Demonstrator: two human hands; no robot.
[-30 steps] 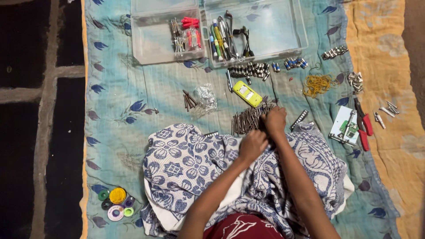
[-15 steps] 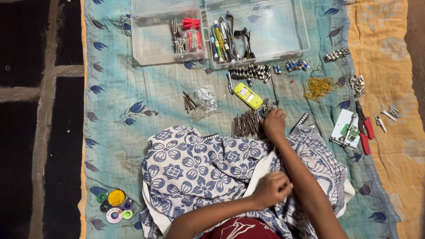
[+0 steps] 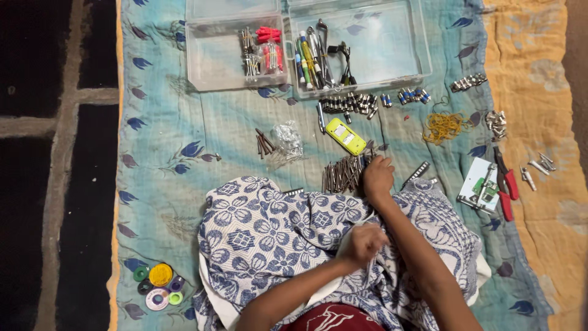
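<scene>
My right hand (image 3: 378,176) reaches forward and rests on the right end of a row of dark metal bits (image 3: 343,175) laid on the blue cloth; whether its fingers grip one is hidden. My left hand (image 3: 365,241) is pulled back over my lap, fingers curled into the blue-and-white patterned fabric (image 3: 275,233) that covers my legs. A small yellow device (image 3: 345,136) lies just beyond the bits.
Two clear plastic boxes (image 3: 236,58) with tools stand at the far edge. Socket pieces (image 3: 349,103), a yellow rubber-band heap (image 3: 444,125), red-handled pliers (image 3: 503,184), a white card (image 3: 484,184), loose nails (image 3: 264,143) and coloured rings (image 3: 158,285) lie around on the blue cloth (image 3: 171,178).
My left hand has drawn back from beside the row of bits to my lap. The right hand has stayed at the bits.
</scene>
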